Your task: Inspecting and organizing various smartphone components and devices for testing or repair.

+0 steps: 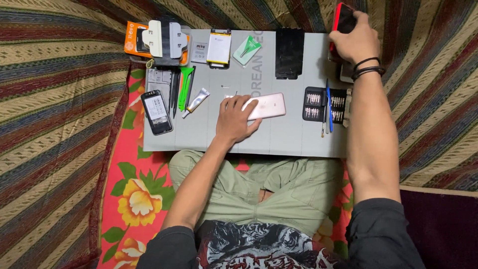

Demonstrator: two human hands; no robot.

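Left hand: the left hand (236, 117) is laid flat, fingers spread, on one end of a slim rose-gold phone with a metal back (266, 106); the phone is pressed down rather than gripped.
Rose-gold phone: it is seen lying back-up near the middle of the grey rectangular work mat (219, 137), tilted slightly, with its far end left uncovered.
Right hand: the right hand (354, 41) is closed around a black device with a red edge (343, 21) at the mat's far right corner; two dark bands are worn on the wrist.
Red-edged device: it is held partly off the mat, above the striped cloth; what kind of device it is cannot be told.
Hands together: they are kept well apart, each on its own item.
Bit set: an open black case of small screwdriver bits (318, 104) is placed just right of the rose-gold phone, with a blue-handled tool (328, 102) laid across it.
Far edge: a black rectangular frame (289, 52), a green-and-white card packet (247, 50) and a flat white-and-yellow battery (219, 48) are lined up there.
Left side: a black phone with a lit screen (157, 112), a small white tube (197, 100), green plastic pry tools (185, 87) and a white clamp on an orange box (159, 39) are gathered there.
Seat: crossed legs in olive trousers (279, 192) are seen below the mat.
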